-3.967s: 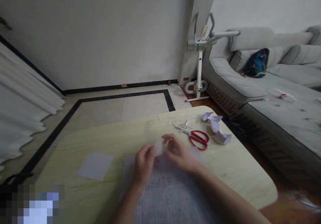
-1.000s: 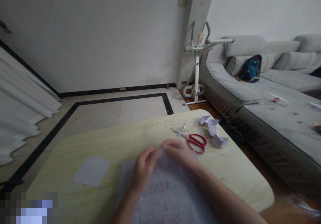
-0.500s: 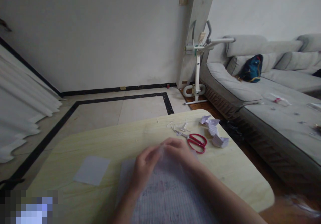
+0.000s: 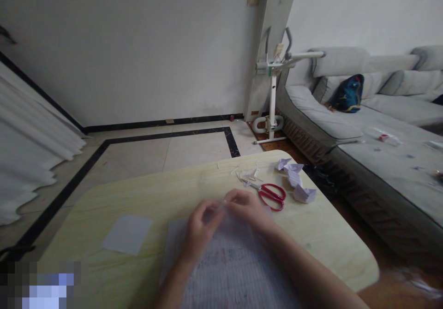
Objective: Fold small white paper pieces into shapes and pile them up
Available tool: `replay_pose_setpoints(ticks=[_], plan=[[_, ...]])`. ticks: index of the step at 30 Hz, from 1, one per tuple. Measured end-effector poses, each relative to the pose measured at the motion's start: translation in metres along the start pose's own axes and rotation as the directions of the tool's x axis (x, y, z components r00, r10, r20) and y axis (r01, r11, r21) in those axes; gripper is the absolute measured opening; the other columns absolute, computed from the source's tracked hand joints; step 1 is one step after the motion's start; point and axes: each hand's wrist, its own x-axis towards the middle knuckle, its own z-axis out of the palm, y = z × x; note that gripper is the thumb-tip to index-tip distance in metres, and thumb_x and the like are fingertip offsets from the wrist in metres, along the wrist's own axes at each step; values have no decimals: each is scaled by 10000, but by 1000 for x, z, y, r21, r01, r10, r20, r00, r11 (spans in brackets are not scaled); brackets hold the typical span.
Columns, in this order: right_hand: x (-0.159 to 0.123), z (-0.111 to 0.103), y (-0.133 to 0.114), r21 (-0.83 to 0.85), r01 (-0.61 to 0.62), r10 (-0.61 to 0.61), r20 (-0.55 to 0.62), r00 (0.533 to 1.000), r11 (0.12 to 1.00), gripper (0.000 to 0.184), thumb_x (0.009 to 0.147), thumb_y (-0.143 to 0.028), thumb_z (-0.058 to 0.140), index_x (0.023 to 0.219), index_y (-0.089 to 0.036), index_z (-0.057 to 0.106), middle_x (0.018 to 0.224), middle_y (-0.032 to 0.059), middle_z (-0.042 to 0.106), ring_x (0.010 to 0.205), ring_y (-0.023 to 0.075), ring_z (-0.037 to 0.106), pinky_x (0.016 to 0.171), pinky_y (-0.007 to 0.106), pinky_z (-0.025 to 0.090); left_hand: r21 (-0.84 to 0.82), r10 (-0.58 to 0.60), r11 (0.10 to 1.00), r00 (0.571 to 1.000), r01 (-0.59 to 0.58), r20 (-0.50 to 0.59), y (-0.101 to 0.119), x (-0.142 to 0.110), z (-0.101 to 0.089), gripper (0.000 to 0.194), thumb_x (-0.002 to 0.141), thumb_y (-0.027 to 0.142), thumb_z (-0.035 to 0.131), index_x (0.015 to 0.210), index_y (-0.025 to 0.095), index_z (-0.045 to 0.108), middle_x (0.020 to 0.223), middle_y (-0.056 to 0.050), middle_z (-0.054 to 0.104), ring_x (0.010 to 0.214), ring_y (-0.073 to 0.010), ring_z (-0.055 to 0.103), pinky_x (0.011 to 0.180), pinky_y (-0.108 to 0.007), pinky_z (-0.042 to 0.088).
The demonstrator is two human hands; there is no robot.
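Observation:
My left hand [image 4: 205, 221] and my right hand [image 4: 244, 207] meet over a lined sheet with writing [image 4: 224, 267]. Between their fingertips is a small piece of white paper [image 4: 223, 204], pinched from both sides and blurred; most of it is hidden by the fingers. Just beyond my right hand lie scissors with red handles [image 4: 272, 193], blades pointing left. Several folded paper pieces [image 4: 294, 178] sit near the table's right edge. A white square of paper [image 4: 127, 234] lies flat to the left.
Paper scraps and thin strips [image 4: 254, 174] lie by the scissor tips on the pale wooden table [image 4: 180, 184]. A grey sofa [image 4: 387, 175] with a blue backpack [image 4: 350, 93] is at the right. White exercise equipment [image 4: 272, 92] stands behind the table.
My left fingers have shifted slightly at the pinched paper, opening a little gap between the hands. The scissors, scraps and square paper stay where they were.

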Motion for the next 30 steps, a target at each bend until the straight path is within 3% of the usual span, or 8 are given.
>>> replay_pose_setpoints(ticks=[7,12,24,30], plan=[[-1,0,7,-100,39,-38,11,999,994,177,729,-326,687,720,-172,600,666,-15,578,616,117,524,570,232,402,-107,-75,991,996,79,39,7,-2,1,224,747,360,661,771,157,567,673,27,559,630,-115,540,567,-189,417],[0,1,9,-129,67,-70,-20,997,989,198,745,-347,672,729,-169,588,669,-11,570,610,118,519,562,235,405,-107,-130,984,983,144,126,10,-4,1,272,763,380,639,896,142,633,757,-9,622,677,-141,575,588,-206,444],[-6,5,4,-325,113,-107,36,994,939,163,800,-302,607,757,-145,620,682,7,600,632,130,538,574,234,416,119,-39,992,999,38,11,1,-3,2,272,791,402,607,836,140,666,715,-19,675,694,-169,620,616,-221,460],[-7,5,-1,-274,130,-128,26,991,953,243,829,-375,582,748,-148,605,679,12,586,641,136,529,581,240,415,-20,-149,988,988,150,42,1,-3,2,335,751,426,647,903,129,685,743,-38,706,683,-193,661,592,-236,492]])
